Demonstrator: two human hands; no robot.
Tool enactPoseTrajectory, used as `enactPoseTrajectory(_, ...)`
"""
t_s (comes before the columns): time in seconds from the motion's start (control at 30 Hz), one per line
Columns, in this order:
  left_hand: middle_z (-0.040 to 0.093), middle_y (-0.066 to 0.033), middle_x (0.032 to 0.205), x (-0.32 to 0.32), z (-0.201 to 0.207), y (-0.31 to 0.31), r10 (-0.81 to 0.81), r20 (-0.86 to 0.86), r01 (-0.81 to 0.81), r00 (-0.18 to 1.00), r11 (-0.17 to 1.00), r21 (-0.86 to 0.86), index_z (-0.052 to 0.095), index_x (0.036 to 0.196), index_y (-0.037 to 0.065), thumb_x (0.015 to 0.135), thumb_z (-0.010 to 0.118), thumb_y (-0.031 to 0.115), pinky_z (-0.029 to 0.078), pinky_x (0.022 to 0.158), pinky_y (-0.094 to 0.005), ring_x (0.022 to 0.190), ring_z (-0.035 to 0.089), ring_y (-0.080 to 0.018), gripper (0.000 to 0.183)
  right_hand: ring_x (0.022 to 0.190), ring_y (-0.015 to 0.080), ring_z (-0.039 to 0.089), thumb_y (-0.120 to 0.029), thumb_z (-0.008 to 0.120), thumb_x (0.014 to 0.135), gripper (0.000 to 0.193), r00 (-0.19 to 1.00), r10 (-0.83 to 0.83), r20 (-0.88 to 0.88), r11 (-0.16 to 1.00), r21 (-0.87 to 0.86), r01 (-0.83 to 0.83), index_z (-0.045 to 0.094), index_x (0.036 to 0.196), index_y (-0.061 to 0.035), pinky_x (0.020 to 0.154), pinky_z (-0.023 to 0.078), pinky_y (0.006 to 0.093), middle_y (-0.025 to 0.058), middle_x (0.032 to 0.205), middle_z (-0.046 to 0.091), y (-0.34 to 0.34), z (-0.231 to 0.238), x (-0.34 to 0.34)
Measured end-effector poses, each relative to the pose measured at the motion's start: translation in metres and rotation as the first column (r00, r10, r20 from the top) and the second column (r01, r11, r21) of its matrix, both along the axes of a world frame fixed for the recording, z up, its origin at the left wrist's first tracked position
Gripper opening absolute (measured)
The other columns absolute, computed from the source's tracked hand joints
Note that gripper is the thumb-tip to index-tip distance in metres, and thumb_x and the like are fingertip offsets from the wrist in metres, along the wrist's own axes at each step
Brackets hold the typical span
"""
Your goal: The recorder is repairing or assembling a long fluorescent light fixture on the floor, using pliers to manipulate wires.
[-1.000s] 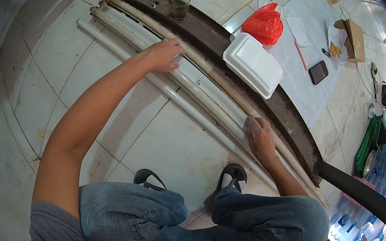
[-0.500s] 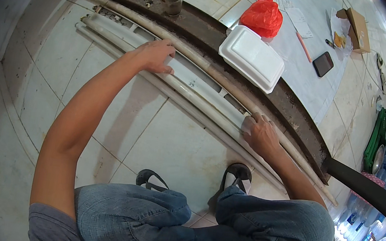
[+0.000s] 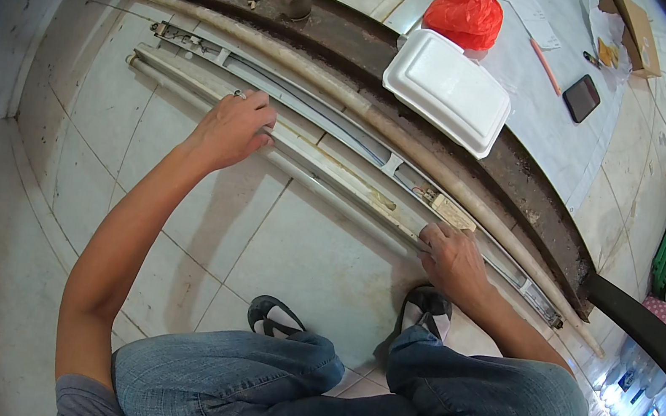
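The work in hand looks like taking apart a lamp fitting, at the step of parting its cover from the body. The left hand (image 3: 235,130) grasps a long, narrow, off-white cover strip (image 3: 326,169) towards its left end, thumb and fingers curled over it. The right hand (image 3: 455,261) seems to grasp the same strip near its right end, though its fingertips are partly hidden.

The strip lies between the person's feet and the long white open lamp housing (image 3: 304,109), which shows loose wires and a pale rectangular box (image 3: 453,211) inside. The housing runs just beside a beige round pipe (image 3: 356,102). A slim white tube (image 3: 161,83) lies along the strip's near side; whether the 2 touch is unclear.

The next move likely calls for keeping both ends level and clear of the tube and wires.
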State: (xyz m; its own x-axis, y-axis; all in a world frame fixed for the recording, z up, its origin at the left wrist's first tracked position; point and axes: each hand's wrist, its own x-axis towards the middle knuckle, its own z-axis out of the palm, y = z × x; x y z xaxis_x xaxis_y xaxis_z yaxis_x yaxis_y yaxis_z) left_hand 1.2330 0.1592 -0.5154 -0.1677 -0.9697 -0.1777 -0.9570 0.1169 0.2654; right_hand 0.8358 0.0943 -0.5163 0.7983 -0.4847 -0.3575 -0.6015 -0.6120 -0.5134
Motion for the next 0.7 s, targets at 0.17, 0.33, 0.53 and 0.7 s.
enactPoseTrajectory(0.17, 0.054, -0.0095, 0.090, 0.002, 0.007, 0.005, -0.012, -0.022, 0.012, 1.000, 1.000, 0.006, 0.060, 0.087, 0.006, 0.077, 0.072, 0.016, 0.045, 0.077, -0.0424, 0.091, 0.055, -0.0301, 0.019, 0.081, 0.0371, 0.064, -0.014, 0.067, 0.078, 0.024, 0.998, 0.057, 0.012, 0.988, 0.146, -0.058, 0.061, 0.097, -0.0015, 0.074, 0.049, 0.0453, 0.0171, 0.087, 0.066, -0.011, 0.002, 0.005)
enactPoseTrajectory(0.33, 0.056, -0.0093, 0.090, -0.002, 0.013, 0.001, -0.007, -0.073, 0.008, 0.997, 1.000, 0.012, 0.063, 0.086, 0.006, 0.082, 0.069, 0.020, 0.045, 0.078, -0.0424, 0.090, 0.056, -0.0294, 0.016, 0.069, 0.0286, 0.067, -0.022, 0.056, 0.092, 0.027, 1.000, -0.028, 0.003, 0.950, 0.312, 0.025, 0.068, 0.092, 0.0015, 0.069, 0.053, 0.0362, 0.0188, 0.080, 0.068, -0.034, -0.010, 0.000)
enactPoseTrajectory(0.53, 0.059, -0.0114, 0.082, -0.008, 0.007, -0.011, 0.023, -0.056, -0.025, 0.998, 0.999, -0.032, 0.063, 0.086, 0.005, 0.087, 0.063, 0.020, 0.047, 0.074, -0.0419, 0.080, 0.058, -0.0321, 0.015, 0.074, 0.0334, 0.066, -0.012, 0.057, 0.088, 0.019, 0.961, -0.224, 0.159, 0.974, 0.003, 0.227, 0.068, 0.097, 0.0001, 0.068, 0.052, 0.0389, 0.0194, 0.088, 0.068, -0.052, -0.024, -0.012)
enactPoseTrajectory(0.7, 0.065, -0.0144, 0.077, -0.017, -0.001, -0.024, 0.044, 0.029, -0.042, 0.999, 0.997, -0.065, 0.063, 0.089, 0.007, 0.089, 0.059, 0.019, 0.049, 0.068, -0.0452, 0.074, 0.063, -0.0347, 0.013, 0.071, 0.0365, 0.064, -0.016, 0.059, 0.086, 0.018, 0.980, -0.166, 0.109, 0.984, -0.047, 0.172, 0.071, 0.097, -0.0074, 0.064, 0.051, 0.0437, 0.0197, 0.084, 0.067, -0.053, -0.039, 0.011)
